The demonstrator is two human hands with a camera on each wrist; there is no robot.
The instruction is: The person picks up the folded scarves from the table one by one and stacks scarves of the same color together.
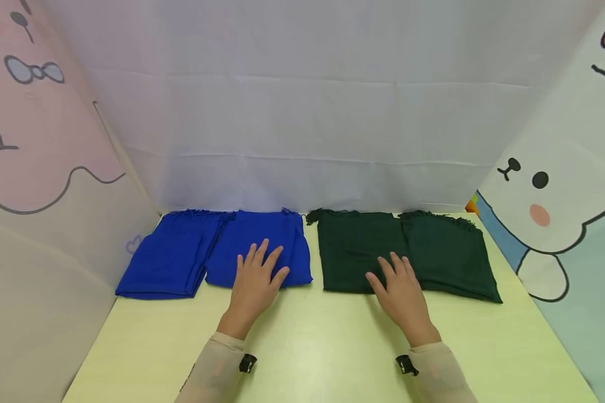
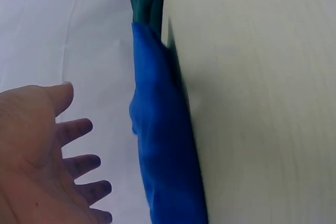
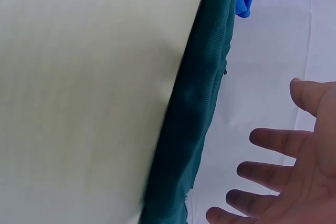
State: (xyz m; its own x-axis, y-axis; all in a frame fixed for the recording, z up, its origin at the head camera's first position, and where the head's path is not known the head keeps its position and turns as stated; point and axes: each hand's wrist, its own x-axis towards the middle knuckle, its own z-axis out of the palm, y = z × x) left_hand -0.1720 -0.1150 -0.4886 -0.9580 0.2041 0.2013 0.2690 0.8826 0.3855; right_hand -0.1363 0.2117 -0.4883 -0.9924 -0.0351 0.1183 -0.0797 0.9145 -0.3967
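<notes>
Two folded blue scarves lie side by side at the left: the outer blue scarf (image 1: 161, 260) and the inner blue scarf (image 1: 294, 252), with fringe along their back edges. To the right lie two folded dark green scarves, the inner green scarf (image 1: 355, 246) and the outer green scarf (image 1: 454, 257), also fringed at the back. My left hand (image 1: 254, 285) hovers over the front of the inner blue scarf, fingers spread, holding nothing. Over the front of the green pair, my right hand (image 1: 400, 294) is likewise spread and holds nothing. Both wrist views show the palms apart from the cloth.
The scarves lie on a pale yellow table (image 1: 312, 347). A white cloth wall (image 1: 307, 123) stands behind it, and printed cartoon panels flank it on the left (image 1: 45, 123) and right (image 1: 575, 168). A small orange item (image 1: 473, 207) shows at the back right corner.
</notes>
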